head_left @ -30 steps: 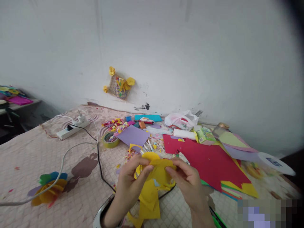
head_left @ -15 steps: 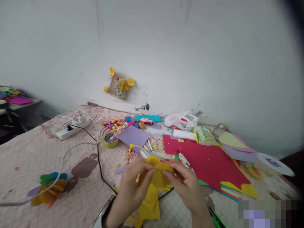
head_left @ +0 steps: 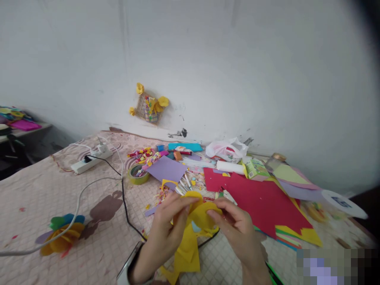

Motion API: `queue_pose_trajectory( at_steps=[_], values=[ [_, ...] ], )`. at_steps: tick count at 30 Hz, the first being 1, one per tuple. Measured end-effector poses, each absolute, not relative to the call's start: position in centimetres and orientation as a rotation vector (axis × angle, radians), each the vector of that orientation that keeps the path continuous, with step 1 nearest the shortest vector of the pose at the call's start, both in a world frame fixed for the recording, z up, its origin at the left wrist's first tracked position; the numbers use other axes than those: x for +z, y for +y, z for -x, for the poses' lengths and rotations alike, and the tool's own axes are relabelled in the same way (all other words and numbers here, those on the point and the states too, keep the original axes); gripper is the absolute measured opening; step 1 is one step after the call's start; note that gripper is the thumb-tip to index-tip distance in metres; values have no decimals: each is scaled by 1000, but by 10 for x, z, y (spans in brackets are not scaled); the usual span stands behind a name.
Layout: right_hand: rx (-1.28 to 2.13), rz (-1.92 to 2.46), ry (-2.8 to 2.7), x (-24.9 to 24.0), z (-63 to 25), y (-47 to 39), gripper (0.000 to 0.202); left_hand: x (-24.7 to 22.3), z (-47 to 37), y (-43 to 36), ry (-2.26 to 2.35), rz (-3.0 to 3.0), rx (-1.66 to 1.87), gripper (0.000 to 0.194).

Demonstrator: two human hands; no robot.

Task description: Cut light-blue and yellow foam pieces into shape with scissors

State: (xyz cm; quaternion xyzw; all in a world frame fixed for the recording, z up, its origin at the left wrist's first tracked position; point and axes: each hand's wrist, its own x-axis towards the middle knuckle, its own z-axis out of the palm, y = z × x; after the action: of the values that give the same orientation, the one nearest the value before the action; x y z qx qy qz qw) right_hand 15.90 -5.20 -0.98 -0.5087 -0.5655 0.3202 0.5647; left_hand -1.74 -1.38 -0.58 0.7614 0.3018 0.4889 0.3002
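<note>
Between my two hands, above the table, are rounded yellow felt pieces point(head_left: 204, 213) that look like petals. My left hand point(head_left: 170, 225) has its thumb and fingers closed on the left side of them. The right edge is pinched between thumb and fingers of my right hand point(head_left: 234, 225). Whether the pieces are joined cannot be made out. Below them, yellow felt scraps point(head_left: 188, 257) with cut-out edges lie on the table. A felt flower point(head_left: 62, 237) with orange, green, blue and purple petals rests at the left.
Red felt sheets point(head_left: 255, 198) spread at the right. A purple sheet point(head_left: 168, 170) and a tape roll point(head_left: 138, 175) lie behind my hands. The power strip point(head_left: 92, 160) sends cables point(head_left: 126, 209) across the table's left half. A white plastic bag point(head_left: 227, 149) is near the wall.
The yellow pieces have tilted and spread slightly apart. My right hand has shifted a little to the right, and the left fingers have stretched over the pieces' top.
</note>
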Motion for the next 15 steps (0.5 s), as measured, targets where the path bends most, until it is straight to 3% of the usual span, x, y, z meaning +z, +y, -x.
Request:
queue_pose_trajectory(
  at_steps=[3, 6, 9, 12, 15],
  values=[
    [704, 1203, -1374, -9, -158, -51, 4, -1, 16, -17, 818, -2026, 1272, 10],
    [737, 1239, -1344, -10, -158, -51, 8, -3, 15, -17, 880, -1986, 1340, 17],
    [814, 1266, -1244, -11, -159, -52, 14, -7, 15, -14, 947, -1926, 1438, 8],
    [813, 1255, -1175, -11, -158, -53, 20, -10, 15, -13, 944, -1926, 1451, 27],
    [825, 1220, -1189, -12, -156, -54, 21, -8, 14, -15, 884, -2017, 1296, 17]
  ],
)
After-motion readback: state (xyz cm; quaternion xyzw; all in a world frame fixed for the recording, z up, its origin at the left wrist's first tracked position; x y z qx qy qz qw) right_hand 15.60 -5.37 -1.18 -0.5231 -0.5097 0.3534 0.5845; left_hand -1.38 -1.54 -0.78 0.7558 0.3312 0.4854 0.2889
